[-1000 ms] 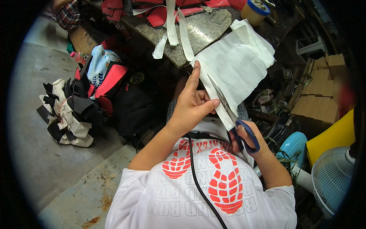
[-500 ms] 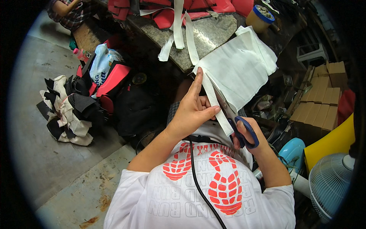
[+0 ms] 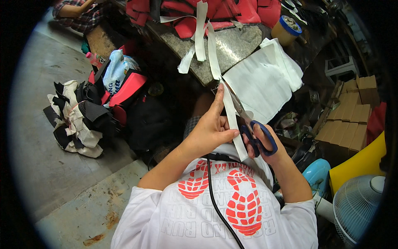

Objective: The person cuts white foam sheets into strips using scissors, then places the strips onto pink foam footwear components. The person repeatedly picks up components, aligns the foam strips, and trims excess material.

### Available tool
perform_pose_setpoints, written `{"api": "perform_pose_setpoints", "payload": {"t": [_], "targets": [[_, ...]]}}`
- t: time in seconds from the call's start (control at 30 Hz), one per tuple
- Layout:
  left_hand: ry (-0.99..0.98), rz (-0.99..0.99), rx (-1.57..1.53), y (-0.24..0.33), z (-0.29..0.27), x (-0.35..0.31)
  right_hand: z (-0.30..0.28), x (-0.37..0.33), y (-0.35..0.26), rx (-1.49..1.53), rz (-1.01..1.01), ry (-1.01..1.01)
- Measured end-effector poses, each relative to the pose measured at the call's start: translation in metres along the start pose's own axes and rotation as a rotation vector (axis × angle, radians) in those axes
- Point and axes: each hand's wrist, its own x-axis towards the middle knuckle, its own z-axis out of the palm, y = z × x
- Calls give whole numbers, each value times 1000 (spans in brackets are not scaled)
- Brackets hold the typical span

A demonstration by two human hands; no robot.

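Observation:
My left hand [image 3: 212, 123] pinches a narrow white fabric strip [image 3: 230, 114] between thumb and fingers, its index finger stretched along the strip's upper end. My right hand [image 3: 265, 143] grips a pair of scissors [image 3: 264, 138] with dark blue handles, fingers through the loops. The blades point up and away, between the strip and a folded white cloth [image 3: 261, 79], with the tips close to the cloth's near left corner. That cloth lies partly on a grey stone slab [image 3: 232, 39]. Several loose white strips [image 3: 200, 35] hang over the slab's front edge.
Red pieces [image 3: 240, 12] are heaped behind the slab, beside a tub with a blue rim [image 3: 286, 30]. Cardboard boxes [image 3: 346, 118] and a fan [image 3: 358, 203] stand to the right. On the left floor lie fabric scraps [image 3: 76, 120]; another person's arm [image 3: 70, 10] shows at the far left.
The white strip now hangs apart from the cloth along most of its length. The scissors' handles have shifted slightly left, and the whole view has moved slightly.

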Motion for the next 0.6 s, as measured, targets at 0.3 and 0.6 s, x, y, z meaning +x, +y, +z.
{"api": "perform_pose_setpoints", "payload": {"t": [0.3, 0.6], "targets": [[143, 121, 666, 63, -21, -7, -2, -1, 4, 124, -38, -196], [429, 566, 1621, 89, -85, 128, -26, -40, 10, 133, -90, -260]]}}
